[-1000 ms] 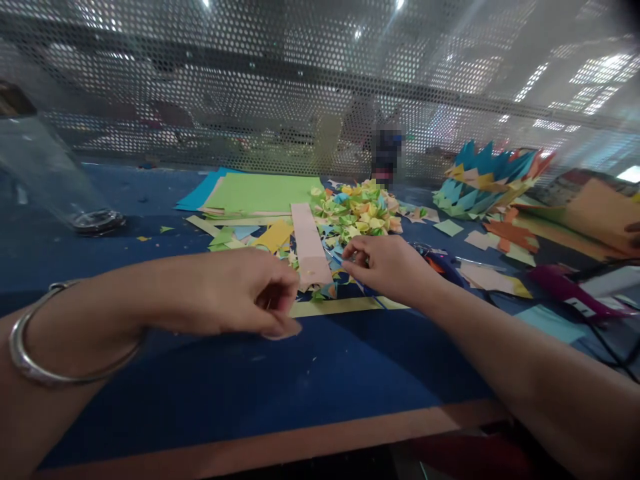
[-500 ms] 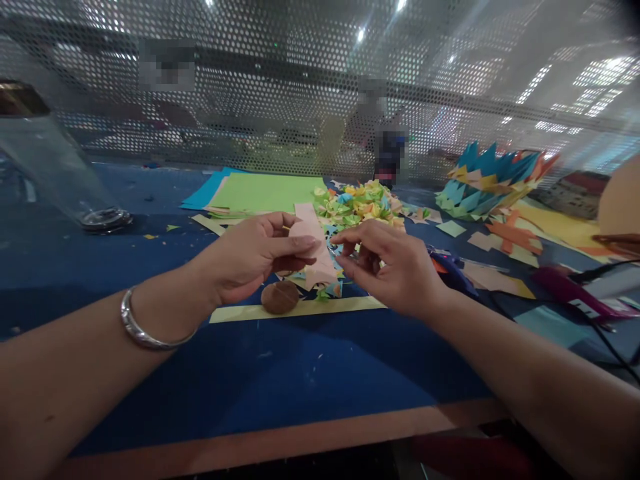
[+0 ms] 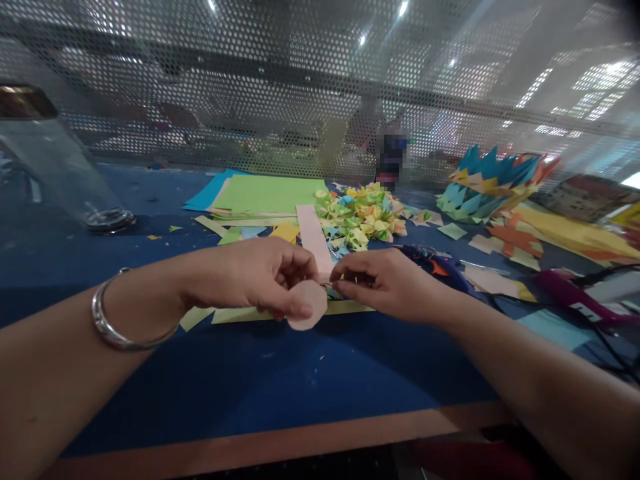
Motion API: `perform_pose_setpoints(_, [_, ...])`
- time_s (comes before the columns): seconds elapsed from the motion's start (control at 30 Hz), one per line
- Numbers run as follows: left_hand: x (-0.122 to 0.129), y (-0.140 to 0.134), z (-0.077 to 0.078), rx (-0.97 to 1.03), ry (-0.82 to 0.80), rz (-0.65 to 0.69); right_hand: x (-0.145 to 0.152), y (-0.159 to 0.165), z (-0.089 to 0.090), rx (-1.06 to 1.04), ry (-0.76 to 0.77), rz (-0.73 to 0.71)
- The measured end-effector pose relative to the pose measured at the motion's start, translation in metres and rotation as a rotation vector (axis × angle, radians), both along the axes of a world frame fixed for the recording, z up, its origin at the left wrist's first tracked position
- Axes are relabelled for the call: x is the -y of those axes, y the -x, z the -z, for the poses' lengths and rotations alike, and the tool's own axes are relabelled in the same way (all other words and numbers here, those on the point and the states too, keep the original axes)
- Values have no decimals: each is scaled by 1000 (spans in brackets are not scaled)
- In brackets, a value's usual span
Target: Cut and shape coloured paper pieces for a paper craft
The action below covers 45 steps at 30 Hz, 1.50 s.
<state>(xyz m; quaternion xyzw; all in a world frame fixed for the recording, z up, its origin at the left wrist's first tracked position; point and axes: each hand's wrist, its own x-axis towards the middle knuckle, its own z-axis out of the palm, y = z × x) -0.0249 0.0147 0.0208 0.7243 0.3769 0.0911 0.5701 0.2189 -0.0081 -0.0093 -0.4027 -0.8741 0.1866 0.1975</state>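
My left hand (image 3: pixel 255 277) pinches a small round pink paper piece (image 3: pixel 309 308) between thumb and forefinger, just above the blue table (image 3: pixel 280 380). My right hand (image 3: pixel 387 283) meets it from the right, fingertips pinched at the piece's upper right edge. A long pink paper strip (image 3: pixel 311 233) runs away from that spot toward the back; I cannot tell whether the round piece is joined to it. A pale yellow strip (image 3: pixel 235 313) lies on the table under both hands. I wear a silver bangle (image 3: pixel 107 327) on my left wrist.
A heap of small folded coloured papers (image 3: pixel 360 213), green (image 3: pixel 265 193) and blue sheets lie behind the hands. A spiky paper ring (image 3: pixel 490 180), scraps, a blue glue gun (image 3: pixel 440 263) and a magenta tool (image 3: pixel 570 283) sit right. A glass jar (image 3: pixel 55 167) stands far left, perforated metal screen behind.
My left hand lowered from holding up the pink strip and now pinches a round pink piece. My right hand closed in to pinch beside it. The brown round thing on the yellow strip is covered.
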Motion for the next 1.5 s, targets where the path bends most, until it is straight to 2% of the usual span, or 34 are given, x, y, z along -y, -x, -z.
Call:
perform_pose_setpoints(0.1, [1,2,4,-141,-36,130,0,0,1,39,15,-11])
perform_pose_setpoints(0.17, [-1,4,3,-224,-148,162,-1,0,1,16,21,0])
perform_pose_setpoints(0.27, [-5,4,-3,-237,-389,65,0,0,0,-72,-1,17])
perform_pose_setpoints(0.33, [-5,0,-4,-128,-448,-55,3,2,-1,-147,-46,29])
perform_pose_setpoints(0.4, [-2,-6,-2,24,-372,-157,7,5,-2,-209,-104,49])
perform_pose_setpoints(0.53, [10,-22,6,248,-23,-272,13,9,0,-278,-220,74])
perform_pose_setpoints(0.63, [17,-28,8,371,79,-330,15,10,3,-326,-280,86])
perform_pose_setpoints(0.73, [16,-29,7,441,97,-355,19,10,2,-414,-305,96])
perform_pose_setpoints(0.83, [12,-28,11,425,30,-380,28,13,-6,-486,-300,54])
perform_pose_setpoints(0.93, [11,-27,19,394,-64,-346,45,18,-20,-541,-155,-86])
perform_pose_setpoints(1.03, [16,-29,22,406,-39,-295,60,21,-32,-563,-21,-218])
perform_pose_setpoints(1.07, [19,-30,21,424,-11,-281,62,22,-33,-570,-39,-198])
perform_pose_setpoints(1.13, [26,-33,19,469,18,-282,60,20,-32,-580,-155,-45])
perform_pose_setpoints(1.23, [33,-38,15,509,-34,-397,45,15,-22,-558,-305,177])
perform_pose_setpoints(1.3, [36,-40,15,532,-95,-462,34,12,-15,-500,-274,198])
perform_pose_setpoints(1.37, [39,-41,14,552,-143,-459,27,10,-10,-457,-255,175])
perform_pose_setpoints(1.5, [54,-36,13,467,-281,-483,23,9,-11,-439,-317,190])
